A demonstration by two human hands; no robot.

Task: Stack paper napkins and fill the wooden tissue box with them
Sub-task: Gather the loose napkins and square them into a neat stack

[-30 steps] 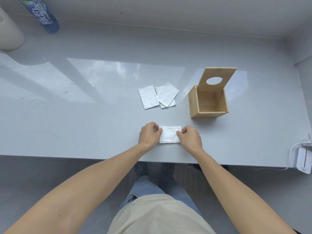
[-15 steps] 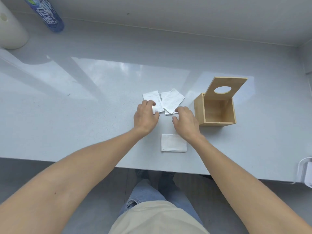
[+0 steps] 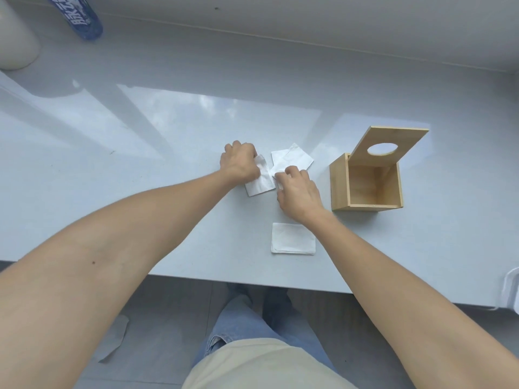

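Note:
A neat stack of white napkins lies near the counter's front edge, with no hand on it. Farther back, my left hand grips the upper end of a loose napkin, which is creased where I hold it. My right hand pinches the near edge of the overlapping napkins beside it. The wooden tissue box stands to the right, empty inside, its lid with a round hole tilted up and back.
The pale grey counter ends at a front edge just past the stack. A blue bottle and a white cylinder stand at the far left. A white device with a cable sits at the right edge.
Both hands left the stacked napkins near the front edge and reached back to the loose napkins. They now pinch those napkins, and the left one is crumpled.

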